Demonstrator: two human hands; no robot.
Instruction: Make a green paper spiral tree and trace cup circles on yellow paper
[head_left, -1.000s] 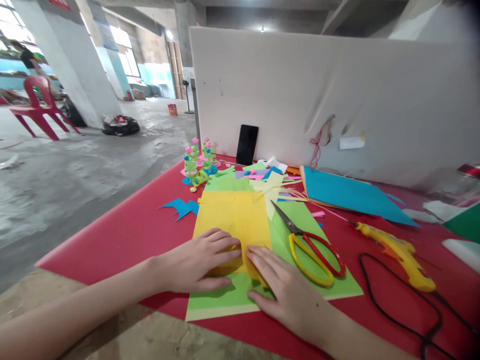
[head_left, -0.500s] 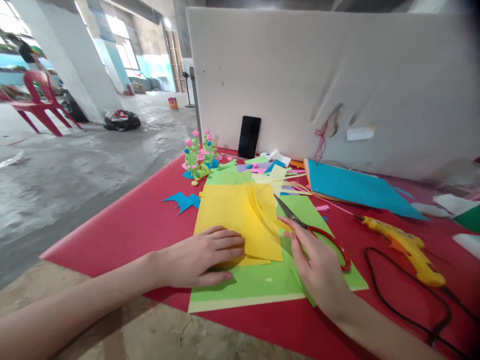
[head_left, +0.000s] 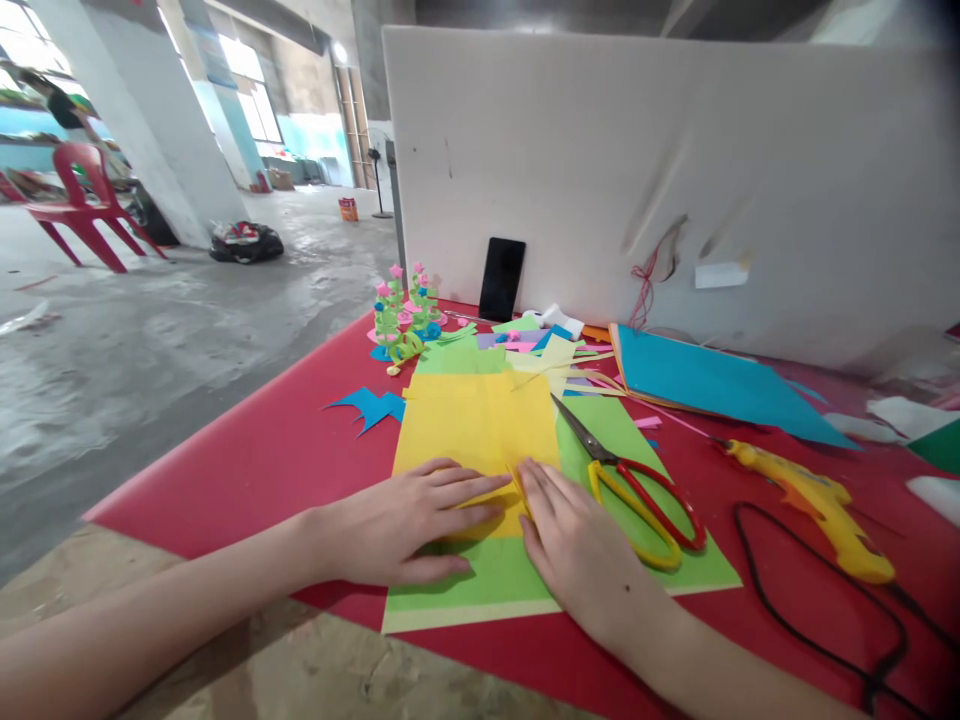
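Observation:
A yellow sheet of paper point(head_left: 450, 425) lies over green paper point(head_left: 480, 580) in front of me. My left hand point(head_left: 420, 515) rests flat on the lower part of the yellow sheet, fingers stretched to the right. Beside its fingertips, my right hand point(head_left: 570, 535) has its fingers close together at a slightly raised yellow edge, holding the paper there. Part of that edge is hidden under the fingers. Just right of this hand, scissors point(head_left: 611, 460) with one red and one yellow handle loop lie on the green paper, blades slightly apart.
Small paper plants with pink stars point(head_left: 401, 310) stand at the back left, near blue paper scraps point(head_left: 367, 405). A phone point(head_left: 502, 279) leans on the white board point(head_left: 600, 150). Blue sheets point(head_left: 720, 380) and a yellow glue gun point(head_left: 814, 510) with its black cord lie at the right.
My right hand has moved left from beside the scissors to near my left fingertips, bringing the curled yellow paper edge over and down. The scissors' yellow handle is now uncovered. My left hand stays put.

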